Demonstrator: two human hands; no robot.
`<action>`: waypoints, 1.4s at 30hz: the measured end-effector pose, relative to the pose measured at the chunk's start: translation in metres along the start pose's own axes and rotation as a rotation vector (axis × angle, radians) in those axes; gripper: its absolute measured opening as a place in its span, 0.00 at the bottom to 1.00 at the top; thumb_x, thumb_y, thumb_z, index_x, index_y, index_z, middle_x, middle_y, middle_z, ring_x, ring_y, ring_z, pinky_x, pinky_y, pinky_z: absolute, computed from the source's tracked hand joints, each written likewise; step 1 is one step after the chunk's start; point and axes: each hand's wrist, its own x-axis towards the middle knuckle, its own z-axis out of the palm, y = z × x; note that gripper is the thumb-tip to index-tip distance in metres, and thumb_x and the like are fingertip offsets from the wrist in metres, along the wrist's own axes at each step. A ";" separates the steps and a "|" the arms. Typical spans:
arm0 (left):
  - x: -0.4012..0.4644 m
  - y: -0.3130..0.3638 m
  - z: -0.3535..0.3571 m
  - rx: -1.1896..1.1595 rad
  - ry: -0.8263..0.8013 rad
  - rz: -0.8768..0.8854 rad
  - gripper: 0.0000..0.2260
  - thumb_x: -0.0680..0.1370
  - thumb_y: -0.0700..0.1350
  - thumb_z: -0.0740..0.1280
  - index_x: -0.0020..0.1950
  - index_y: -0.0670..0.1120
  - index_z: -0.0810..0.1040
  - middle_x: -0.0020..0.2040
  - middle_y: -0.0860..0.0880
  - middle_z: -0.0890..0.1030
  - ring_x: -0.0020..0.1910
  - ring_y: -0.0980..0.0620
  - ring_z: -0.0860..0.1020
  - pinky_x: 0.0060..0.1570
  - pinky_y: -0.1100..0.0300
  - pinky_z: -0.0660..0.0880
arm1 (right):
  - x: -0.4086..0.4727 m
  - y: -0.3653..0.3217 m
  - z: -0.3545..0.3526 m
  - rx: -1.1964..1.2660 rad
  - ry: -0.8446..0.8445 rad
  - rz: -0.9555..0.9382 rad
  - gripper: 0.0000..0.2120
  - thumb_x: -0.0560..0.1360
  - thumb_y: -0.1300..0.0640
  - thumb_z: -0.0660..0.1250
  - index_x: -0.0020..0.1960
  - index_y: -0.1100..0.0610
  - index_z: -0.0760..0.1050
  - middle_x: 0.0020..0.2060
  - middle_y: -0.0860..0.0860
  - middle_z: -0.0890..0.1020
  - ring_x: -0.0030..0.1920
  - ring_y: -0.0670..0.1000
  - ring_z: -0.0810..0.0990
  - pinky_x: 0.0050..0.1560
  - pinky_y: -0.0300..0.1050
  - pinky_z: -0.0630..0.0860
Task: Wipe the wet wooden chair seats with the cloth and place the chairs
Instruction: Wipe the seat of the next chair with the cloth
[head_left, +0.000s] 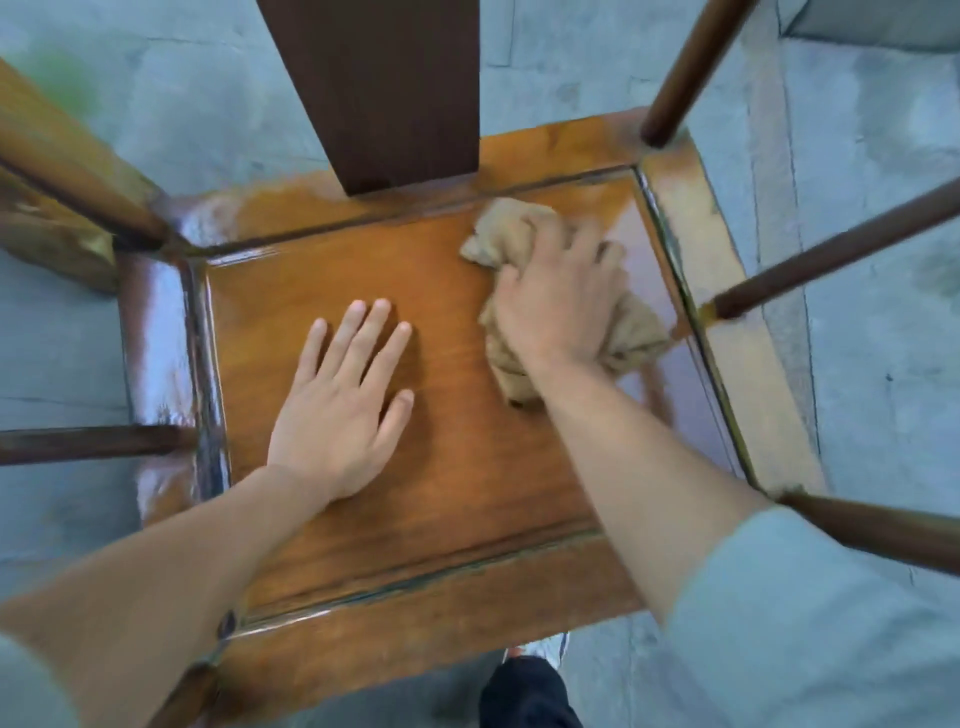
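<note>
A grey concrete floor (857, 364), marked with cracks and joints, is seen from above around a wooden chair. The chair seat (415, 467) fills the middle of the view: an orange-brown panel set in a raised frame. The frame's left rail (156, 338) is seen shining with wet, and a glossy strip is also seen along the right side of the panel.

The left hand (343, 410) is laid flat on the seat panel, palm down, its fingers straight and slightly spread, with nothing held. The right hand (561, 301) is curled over a crumpled beige cloth (514, 228), which is pressed onto the seat near the back right corner. Much of the cloth is hidden under the hand; bunched folds are seen beyond the fingertips and beside the wrist.

The dark back slat (384, 88) rises from the seat's far edge and is cut off by the top of the picture. Round dark posts and rails (831, 254) at the right are also cut off at the edges. A second piece of wood (47, 171) at the upper left is blurred and only partly seen. The forearms are bare, and a pale sleeve (805, 623) is seen at the lower right. Below the seat's front edge, a dark trouser leg (524, 691) and part of a shoe are glimpsed.
</note>
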 end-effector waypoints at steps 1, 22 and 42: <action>0.002 -0.001 0.000 -0.005 -0.003 -0.005 0.27 0.84 0.57 0.49 0.81 0.47 0.56 0.83 0.46 0.54 0.82 0.48 0.45 0.79 0.42 0.47 | -0.002 -0.014 0.003 0.017 -0.010 -0.140 0.21 0.70 0.48 0.67 0.62 0.51 0.77 0.60 0.56 0.76 0.55 0.62 0.72 0.53 0.56 0.69; -0.148 0.098 0.011 -0.180 0.004 -0.595 0.30 0.84 0.57 0.54 0.82 0.44 0.52 0.83 0.46 0.50 0.82 0.45 0.49 0.77 0.39 0.53 | -0.020 -0.041 0.000 0.203 -0.362 -0.630 0.26 0.67 0.52 0.65 0.65 0.46 0.78 0.57 0.55 0.74 0.57 0.63 0.73 0.63 0.54 0.67; -0.255 0.148 -0.001 -0.334 -0.007 -0.716 0.30 0.78 0.47 0.58 0.80 0.43 0.61 0.81 0.41 0.58 0.81 0.40 0.53 0.76 0.40 0.59 | -0.158 -0.045 -0.010 0.164 -0.301 -0.747 0.25 0.65 0.52 0.62 0.62 0.50 0.76 0.57 0.57 0.75 0.51 0.61 0.72 0.54 0.55 0.69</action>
